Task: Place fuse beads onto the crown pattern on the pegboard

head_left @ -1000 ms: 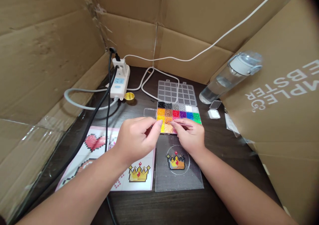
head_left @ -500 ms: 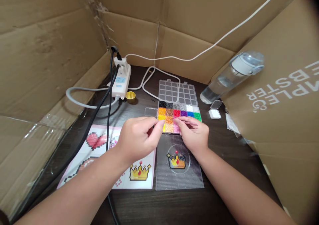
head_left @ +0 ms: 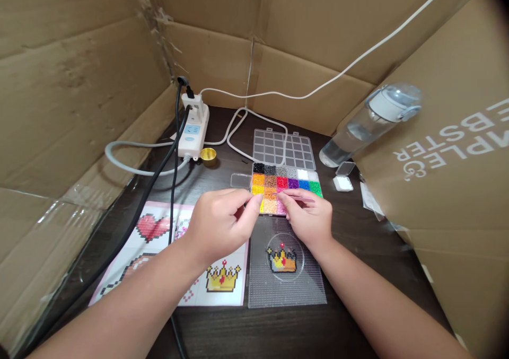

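My right hand (head_left: 312,216) grips pink tweezers (head_left: 299,197), their tip pointing left over the orange beads. Facing it, my left hand (head_left: 222,218) is pinched closed at the left edge of the bead box (head_left: 281,182); anything between its fingertips is too small to make out. Small beads sorted by colour fill the box's compartments. In front lies a clear pegboard (head_left: 262,290), bearing a crown of beads (head_left: 283,258) in yellow, orange, red and black inside a round outline. Partly under my left forearm is a pattern sheet (head_left: 234,299) with a printed crown (head_left: 223,278) and a heart (head_left: 153,226).
Behind the box its compartmented lid (head_left: 296,149) lies open. A power strip (head_left: 194,131), cables and a gold cup (head_left: 208,156) stand left. At right are a water bottle (head_left: 368,123) and a small white box (head_left: 342,183). Cardboard walls (head_left: 310,78) enclose the table.
The view has shifted very slightly, and the tweezers' tip sits a little further left and lower. Both hands otherwise keep nearly the same pose.
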A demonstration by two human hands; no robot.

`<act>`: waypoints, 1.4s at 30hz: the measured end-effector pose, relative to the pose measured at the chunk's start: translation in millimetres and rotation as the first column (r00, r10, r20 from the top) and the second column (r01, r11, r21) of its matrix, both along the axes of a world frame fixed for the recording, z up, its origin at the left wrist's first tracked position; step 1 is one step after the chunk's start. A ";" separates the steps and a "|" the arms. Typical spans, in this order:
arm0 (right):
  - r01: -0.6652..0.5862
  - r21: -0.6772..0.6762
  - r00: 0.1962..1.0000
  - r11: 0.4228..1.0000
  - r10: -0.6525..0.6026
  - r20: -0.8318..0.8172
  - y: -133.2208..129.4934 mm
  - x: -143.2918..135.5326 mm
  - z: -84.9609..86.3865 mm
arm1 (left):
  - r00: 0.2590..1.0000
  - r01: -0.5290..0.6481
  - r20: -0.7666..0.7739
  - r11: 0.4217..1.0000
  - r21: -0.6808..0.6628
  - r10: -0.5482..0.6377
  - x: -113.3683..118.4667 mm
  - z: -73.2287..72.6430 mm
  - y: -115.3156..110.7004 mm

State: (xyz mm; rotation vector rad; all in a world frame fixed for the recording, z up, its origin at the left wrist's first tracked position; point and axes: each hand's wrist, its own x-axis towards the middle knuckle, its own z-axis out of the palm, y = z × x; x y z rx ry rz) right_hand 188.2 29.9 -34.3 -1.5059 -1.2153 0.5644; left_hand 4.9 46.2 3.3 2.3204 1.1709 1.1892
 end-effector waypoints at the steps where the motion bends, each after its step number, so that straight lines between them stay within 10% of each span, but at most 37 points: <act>1: -0.003 -0.004 1.000 1.000 0.003 0.000 0.1 0.1 0.1 | 1.000 0.001 0.002 1.000 0.001 -0.001 -0.2 0.1 -0.2; 16: 0.052 -0.034 0.957 0.998 -0.060 -0.282 -0.7 -0.4 6.5 | 0.999 0.006 -0.054 1.000 0.006 -0.006 -1.7 -2.7 4.2; 24: -0.201 -0.048 0.675 0.978 0.103 -0.731 -15.6 -10.8 22.0 | 0.989 0.105 -0.112 0.988 0.117 -0.092 1.7 -9.6 -1.3; 42: -0.238 -0.150 0.311 0.960 -0.071 -0.948 -31.4 -13.7 30.2 | 0.980 0.191 0.016 0.961 0.200 -0.198 7.7 -6.1 -7.8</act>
